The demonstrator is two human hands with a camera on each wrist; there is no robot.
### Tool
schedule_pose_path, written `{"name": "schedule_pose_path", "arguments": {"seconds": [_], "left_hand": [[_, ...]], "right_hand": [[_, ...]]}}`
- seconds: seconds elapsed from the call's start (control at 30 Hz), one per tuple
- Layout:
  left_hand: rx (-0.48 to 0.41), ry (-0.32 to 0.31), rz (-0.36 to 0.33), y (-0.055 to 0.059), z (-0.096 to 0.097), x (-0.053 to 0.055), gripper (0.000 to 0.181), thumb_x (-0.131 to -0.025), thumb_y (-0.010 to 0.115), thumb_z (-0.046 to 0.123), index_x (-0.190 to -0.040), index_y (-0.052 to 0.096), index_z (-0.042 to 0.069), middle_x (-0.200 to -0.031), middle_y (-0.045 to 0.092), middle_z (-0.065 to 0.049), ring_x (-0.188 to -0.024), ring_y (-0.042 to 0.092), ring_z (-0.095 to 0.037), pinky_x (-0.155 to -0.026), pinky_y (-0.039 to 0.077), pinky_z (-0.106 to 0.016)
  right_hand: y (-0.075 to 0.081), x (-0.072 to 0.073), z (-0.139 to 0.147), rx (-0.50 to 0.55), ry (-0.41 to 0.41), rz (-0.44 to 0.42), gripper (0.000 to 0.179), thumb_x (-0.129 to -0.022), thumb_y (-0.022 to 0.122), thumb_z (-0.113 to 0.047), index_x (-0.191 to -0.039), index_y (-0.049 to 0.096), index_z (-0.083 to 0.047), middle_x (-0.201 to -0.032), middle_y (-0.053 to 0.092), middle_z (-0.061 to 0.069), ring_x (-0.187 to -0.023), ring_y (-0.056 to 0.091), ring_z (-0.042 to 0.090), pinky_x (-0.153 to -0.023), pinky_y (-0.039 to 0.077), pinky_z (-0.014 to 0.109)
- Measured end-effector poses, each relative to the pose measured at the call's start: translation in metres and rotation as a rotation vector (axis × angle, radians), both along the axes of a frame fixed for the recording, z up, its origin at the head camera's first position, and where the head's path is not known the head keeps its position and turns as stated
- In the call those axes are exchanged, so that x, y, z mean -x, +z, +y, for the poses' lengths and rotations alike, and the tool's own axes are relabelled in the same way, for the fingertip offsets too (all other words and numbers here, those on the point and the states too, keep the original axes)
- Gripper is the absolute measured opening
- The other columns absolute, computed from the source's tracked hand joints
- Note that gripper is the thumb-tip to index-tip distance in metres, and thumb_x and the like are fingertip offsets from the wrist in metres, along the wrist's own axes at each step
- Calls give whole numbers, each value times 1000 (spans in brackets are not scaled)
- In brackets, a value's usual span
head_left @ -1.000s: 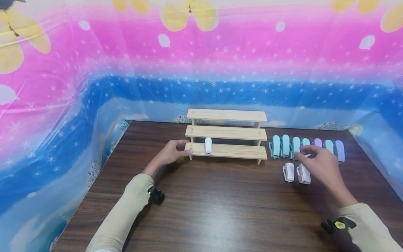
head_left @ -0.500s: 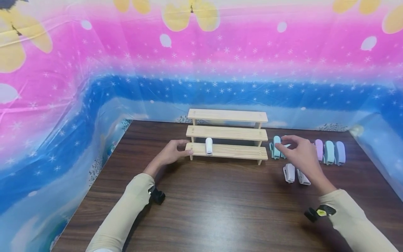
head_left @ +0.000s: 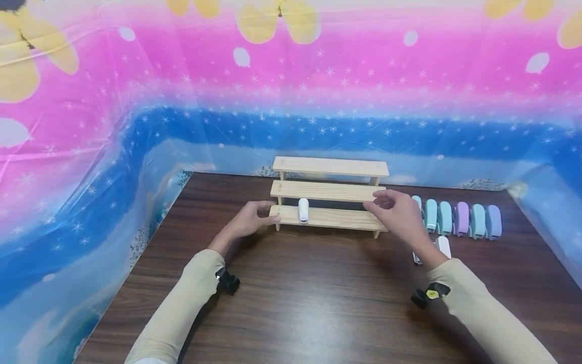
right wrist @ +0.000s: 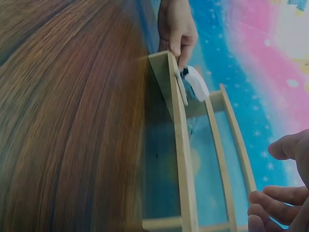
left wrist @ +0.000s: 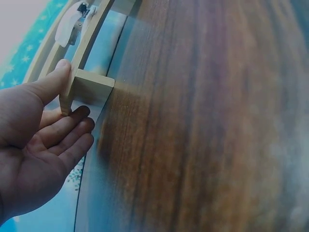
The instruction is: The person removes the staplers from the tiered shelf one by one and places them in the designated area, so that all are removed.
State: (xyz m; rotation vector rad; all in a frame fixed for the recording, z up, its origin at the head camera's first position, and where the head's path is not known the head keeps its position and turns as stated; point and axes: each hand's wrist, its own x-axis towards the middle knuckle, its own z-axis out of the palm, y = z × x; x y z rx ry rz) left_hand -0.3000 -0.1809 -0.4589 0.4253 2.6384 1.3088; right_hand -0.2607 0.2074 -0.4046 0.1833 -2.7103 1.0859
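A three-tier wooden stand (head_left: 327, 191) stands at the back of the table. On its lowest step, left of middle, sits a small white stapler-like gadget (head_left: 303, 211), whose metal and black parts show in the left wrist view. My left hand (head_left: 247, 219) grips the left end of that step; in the left wrist view, the thumb (left wrist: 55, 79) lies over the wood. My right hand (head_left: 400, 215) hovers at the stand's right end. Its thumb (right wrist: 287, 145) and fingers stay apart with nothing between them in the right wrist view.
Right of the stand, several similar gadgets (head_left: 461, 218) in mint, purple and lavender form a row. Nearer, white ones (head_left: 443, 246) are partly covered by the right wrist. A patterned cloth (head_left: 318, 91) hangs behind the dark wood table (head_left: 309, 303).
My right hand has travelled left from above the coloured row to the stand's right end. The left hand keeps its place, and the white gadget stays on the lowest step.
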Motion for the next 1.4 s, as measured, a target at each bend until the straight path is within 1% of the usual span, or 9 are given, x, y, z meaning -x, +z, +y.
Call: {"name": "schedule_pose_path", "arguments": {"seconds": [0.1, 0.23, 0.37, 0.63, 0.77, 0.97, 1.03, 1.2, 1.4], "left_hand": [[0, -4, 0, 0, 1, 0, 60, -97, 73, 30, -145, 54, -2, -145, 56, -22, -141, 47, -34, -115, 38, -51], [4, -4, 3, 0, 0, 0, 61, -97, 73, 30, -145, 54, -2, -146, 56, -22, -141, 46, -34, -115, 38, -52], [7, -2, 3, -1, 0, 1, 61, -97, 73, 31, -145, 54, -2, -146, 55, -22, -141, 46, -34, -115, 38, -52], [-10, -10, -1, -3, 1, 2, 61, -96, 74, 29, -144, 54, -4, -144, 57, -23, -140, 48, -35, -116, 37, -51], [-17, -14, 7, -3, 0, 2, 61, -96, 74, 29, -144, 54, -5, -143, 57, -24, -140, 47, -36, -116, 36, -52], [-18, -21, 14, -3, -1, 2, 62, -96, 74, 29, -144, 53, -5, -143, 57, -24, -140, 47, -37, -116, 37, -52], [-13, -22, 14, -3, -1, 3, 62, -97, 74, 29, -144, 53, -5, -143, 57, -24, -140, 47, -36, -116, 37, -52], [-11, -18, 10, -2, 0, 2, 61, -96, 74, 30, -143, 55, -4, -143, 58, -23, -140, 47, -36, -116, 37, -51], [-17, -22, 15, -2, 0, 2, 59, -97, 73, 29, -143, 55, -4, -143, 58, -23, -140, 47, -36, -116, 36, -52]], "right_hand": [[-3, 4, -11, 17, 12, -14, 58, -90, 72, -57, -126, 70, -10, -107, 75, 11, -98, 71, 27, -83, 56, 47], [-6, 8, -26, 33, 40, -12, 55, -90, 74, -52, -125, 71, -10, -108, 76, 10, -98, 72, 26, -84, 56, 48], [-7, 11, -42, 43, 70, -6, 51, -90, 75, -49, -124, 71, -11, -110, 76, 9, -97, 72, 25, -84, 57, 48], [-12, 17, -69, 76, 118, 7, 50, -89, 76, -50, -121, 73, -11, -105, 77, 5, -91, 73, 21, -79, 57, 43], [-14, 19, -82, 88, 133, -6, 51, -89, 76, -51, -120, 73, -11, -103, 77, 4, -90, 72, 20, -79, 57, 42], [-21, 19, -98, 107, 169, -21, 49, -90, 75, -51, -117, 74, -10, -104, 76, 4, -92, 72, 20, -79, 57, 42], [-24, 19, -103, 115, 171, -32, 48, -89, 75, -51, -116, 75, -11, -104, 76, 3, -92, 72, 19, -79, 58, 41], [-31, 21, -113, 130, 163, -42, 49, -88, 77, -49, -114, 75, -8, -99, 78, 3, -90, 74, 18, -78, 59, 40], [-34, 24, -124, 112, 152, -38, 47, -87, 78, -48, -110, 76, -7, -94, 78, 3, -89, 73, 19, -80, 57, 40]]}}
